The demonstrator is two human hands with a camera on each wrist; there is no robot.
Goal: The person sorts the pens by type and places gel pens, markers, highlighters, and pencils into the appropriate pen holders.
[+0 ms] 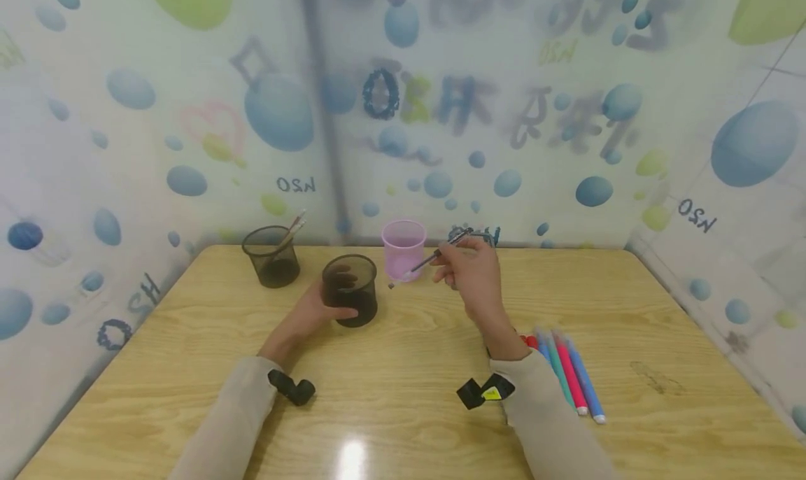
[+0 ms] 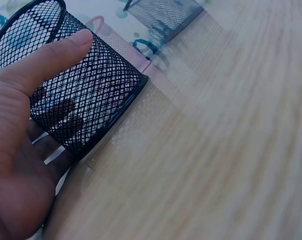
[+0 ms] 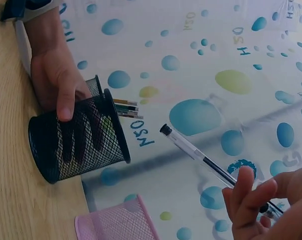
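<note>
My left hand (image 1: 308, 306) grips a black mesh pen holder (image 1: 360, 304) near the middle of the table, thumb on the near side and fingers round the back. Through the mesh in the left wrist view, those fingers (image 2: 65, 112) show dimly. To the right, my raised right hand (image 1: 476, 276) pinches a clear-barrelled pen (image 3: 191, 147) with a black end. That end points left toward the held holder, apart from it. Behind the pen stands a pink mesh holder (image 1: 403, 236).
At the back left, another black mesh holder (image 1: 267, 262) contains several thin pens or brushes (image 1: 292, 229). A grey mesh holder (image 1: 490, 237) is partly hidden behind my right hand. Several coloured markers (image 1: 569, 375) lie beside my right forearm. A patterned wall (image 1: 441, 151) borders the table's back edge.
</note>
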